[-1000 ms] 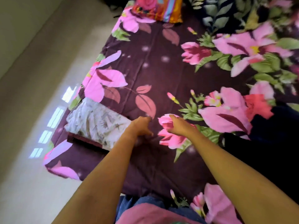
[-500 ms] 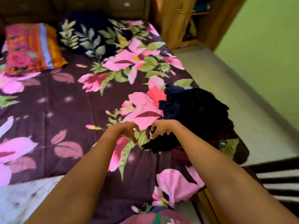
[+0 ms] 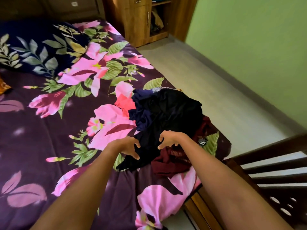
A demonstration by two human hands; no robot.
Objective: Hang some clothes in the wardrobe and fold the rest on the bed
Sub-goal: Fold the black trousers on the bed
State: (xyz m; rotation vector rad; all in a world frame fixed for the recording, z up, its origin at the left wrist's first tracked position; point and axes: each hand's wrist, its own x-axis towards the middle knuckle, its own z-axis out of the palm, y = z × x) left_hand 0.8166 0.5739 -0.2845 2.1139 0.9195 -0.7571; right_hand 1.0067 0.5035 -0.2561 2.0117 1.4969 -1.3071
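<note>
Black garment (image 3: 167, 110) tops unsorted pile w/ navy garment (image 3: 141, 103) and maroon garment (image 3: 172, 161), on bed's (image 3: 49, 138) near right corner. L hand (image 3: 128, 146) and R hand (image 3: 169, 138) over same corner of bed. Grip open on both: fingers spread, bent, nothing held. Wardrobe (image 3: 137, 22) past bed's head end. Est. progress: nothing seen hung or folded; whole pile remaining.

Home bedroom — bed (image 3: 41, 146) w/ floral sheet, pillow (image 3: 38, 47), wooden wardrobe (image 3: 137, 22), clothes pile (image 3: 167, 112).
</note>
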